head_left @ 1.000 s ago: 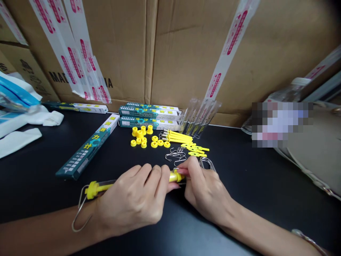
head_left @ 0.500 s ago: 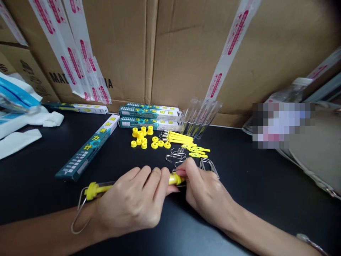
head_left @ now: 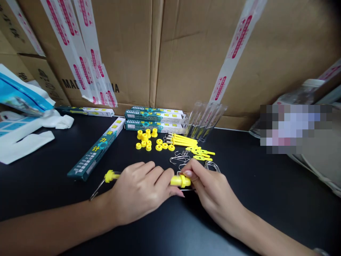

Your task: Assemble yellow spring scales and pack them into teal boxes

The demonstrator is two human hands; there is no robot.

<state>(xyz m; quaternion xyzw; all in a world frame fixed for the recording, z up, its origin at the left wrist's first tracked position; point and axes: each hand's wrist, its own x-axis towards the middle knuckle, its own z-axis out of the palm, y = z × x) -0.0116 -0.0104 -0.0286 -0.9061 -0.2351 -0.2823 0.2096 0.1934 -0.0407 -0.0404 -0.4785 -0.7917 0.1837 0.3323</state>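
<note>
A spring scale (head_left: 176,180), a clear tube with yellow end fittings, lies sideways across both hands. My left hand (head_left: 145,190) is wrapped round its middle and hides most of the tube. At the left end, a yellow cap (head_left: 108,176) with a metal hook (head_left: 97,189) sticks out past the wrist. My right hand (head_left: 209,186) is closed on the right end, thumb and fingers pinching at the yellow collar (head_left: 184,181); a thin metal wire shows just below it. Beyond the hands lie loose metal hooks (head_left: 177,158), yellow slotted pieces (head_left: 202,158) and yellow rods (head_left: 185,141).
Yellow caps and rings (head_left: 145,137) are grouped behind my left hand. Clear tubes (head_left: 205,122) lean against a cardboard box (head_left: 191,64). Printed cartons (head_left: 154,126) are stacked there, and one carton (head_left: 98,149) lies slanted at left. A plastic bag (head_left: 23,142) and a bottle (head_left: 298,94) flank the table.
The spring scale's left end has drawn in towards my left hand, and its hook has swung. More of the yellow right end shows between my hands. The view has shifted slightly left.
</note>
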